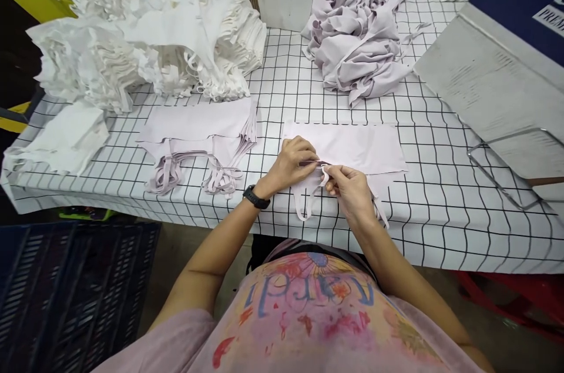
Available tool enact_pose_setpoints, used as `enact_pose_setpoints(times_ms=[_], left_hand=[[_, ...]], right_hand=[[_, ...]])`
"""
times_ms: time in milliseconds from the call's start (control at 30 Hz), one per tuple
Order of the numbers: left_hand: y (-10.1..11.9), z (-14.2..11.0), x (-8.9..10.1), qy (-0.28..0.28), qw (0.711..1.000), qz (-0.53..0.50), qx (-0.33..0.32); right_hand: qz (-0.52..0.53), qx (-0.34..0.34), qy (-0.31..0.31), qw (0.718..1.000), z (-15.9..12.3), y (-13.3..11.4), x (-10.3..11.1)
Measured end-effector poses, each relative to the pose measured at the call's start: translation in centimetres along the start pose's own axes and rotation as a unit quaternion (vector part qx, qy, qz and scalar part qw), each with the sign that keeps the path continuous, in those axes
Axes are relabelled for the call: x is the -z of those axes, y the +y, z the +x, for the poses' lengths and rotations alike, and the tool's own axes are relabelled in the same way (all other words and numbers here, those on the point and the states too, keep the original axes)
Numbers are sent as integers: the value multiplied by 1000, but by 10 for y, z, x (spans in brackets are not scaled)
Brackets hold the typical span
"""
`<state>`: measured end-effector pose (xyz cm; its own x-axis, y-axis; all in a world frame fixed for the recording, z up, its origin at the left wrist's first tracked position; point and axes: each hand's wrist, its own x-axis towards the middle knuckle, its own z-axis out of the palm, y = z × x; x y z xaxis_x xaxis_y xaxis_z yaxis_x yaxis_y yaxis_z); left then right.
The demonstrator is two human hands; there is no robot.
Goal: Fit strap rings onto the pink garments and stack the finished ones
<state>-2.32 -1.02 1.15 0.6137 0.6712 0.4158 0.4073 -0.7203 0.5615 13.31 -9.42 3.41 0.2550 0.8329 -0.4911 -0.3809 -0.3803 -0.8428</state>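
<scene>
A pale lilac strappy garment (348, 141) lies flat on the checked cloth in front of me, its straps toward the table's front edge. My left hand (294, 160) pinches the garment's lower edge near its middle, thumb and fingers together. Right beside it, my right hand (351, 186) holds a small white tag or strip (325, 174) between thumb and fingertips, close against the same edge. One looped strap (303, 208) hangs below my left hand. Another strap is partly hidden behind my right wrist. To the left sits a neat stack of matching lilac garments (200, 123) with bunched straps.
A loose heap of lilac garments (359, 38) lies at the back. Piles of white garments (189, 38) stand at the back left, a smaller white stack (66, 135) near the left edge. Cardboard boxes (282, 0) stand behind; another carton (493, 85) with a metal wire frame (506, 144) is at right.
</scene>
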Motion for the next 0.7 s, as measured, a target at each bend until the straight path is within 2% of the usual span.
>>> enact_pose_setpoints(times_ms=[100, 300, 533, 700], left_hand=[[3, 0, -1, 24, 999, 2, -36], [4, -1, -4, -7, 999, 34, -33], [4, -2, -7, 17, 996, 51, -74], [6, -1, -8, -3, 994, 70, -86]], right_hand=[[7, 2, 12, 1000, 3, -1, -2], [3, 15, 31, 999, 4, -2, -4], [-7, 21, 37, 999, 4, 1, -5], [-11, 27, 31, 999, 2, 3, -5]])
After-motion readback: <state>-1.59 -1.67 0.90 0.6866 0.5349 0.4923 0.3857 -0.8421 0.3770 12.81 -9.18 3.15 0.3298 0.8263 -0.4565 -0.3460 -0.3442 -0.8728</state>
